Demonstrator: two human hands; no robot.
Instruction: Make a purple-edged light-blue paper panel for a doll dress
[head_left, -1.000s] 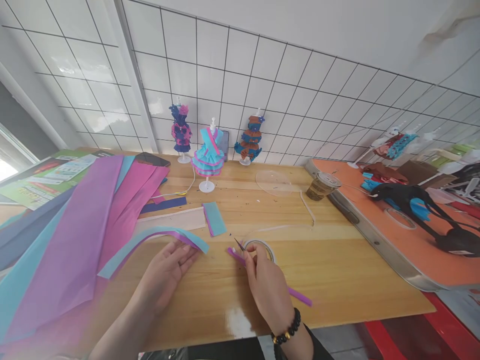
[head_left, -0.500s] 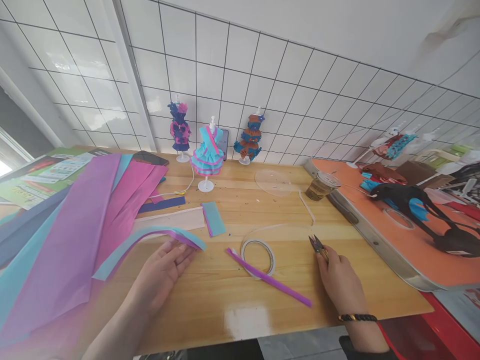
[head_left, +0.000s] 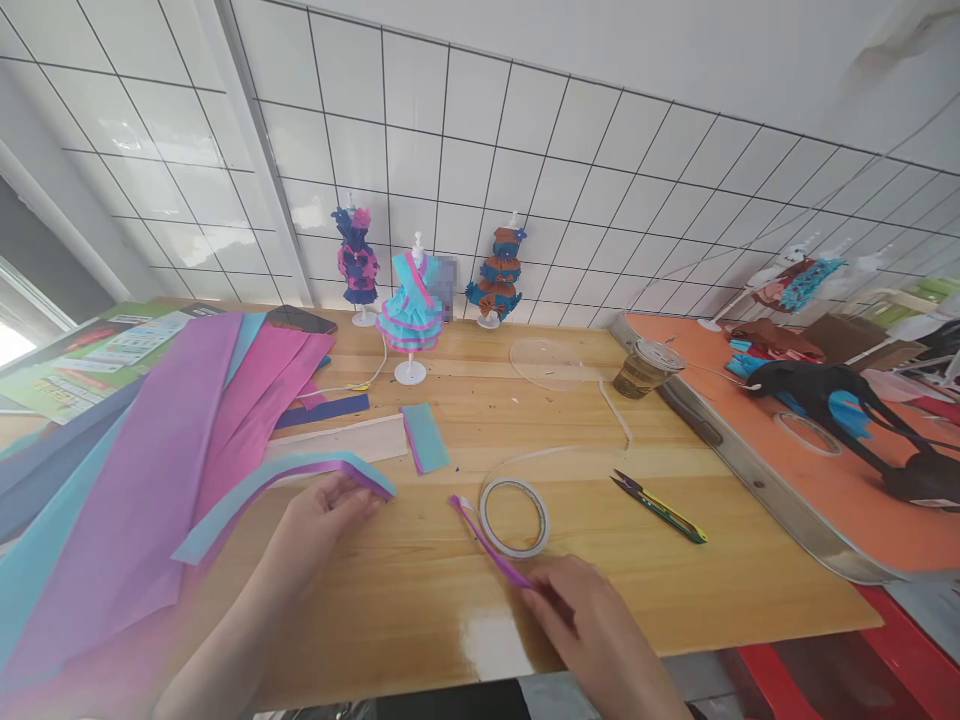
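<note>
My left hand [head_left: 330, 520] is closed on a long light-blue and purple crepe paper strip [head_left: 277, 475], its fingers curled about the strip near the right end. At front centre, my right hand [head_left: 585, 620] pinches a narrow purple paper strip [head_left: 491, 553] whose far end lies beside a roll of double-sided tape [head_left: 486, 520]. A length of tape trails from the roll towards the right. To the right of the roll lies a pair of yellow and green thread snips [head_left: 660, 507], touched by neither hand. A small blue piece with a purple edge [head_left: 427, 438] lies further back.
Purple, pink and blue paper sheets [head_left: 150, 440] cover the table's left. Small dress forms stand along the tiled wall, one in a blue and pink dress [head_left: 411, 310]. A lidded plastic cup [head_left: 645, 370] stands by the orange table [head_left: 750, 450] at right.
My right hand has put down the snips on the table and moved left to grip the purple strip. My left fingers have curled in around the blue and purple strip.
</note>
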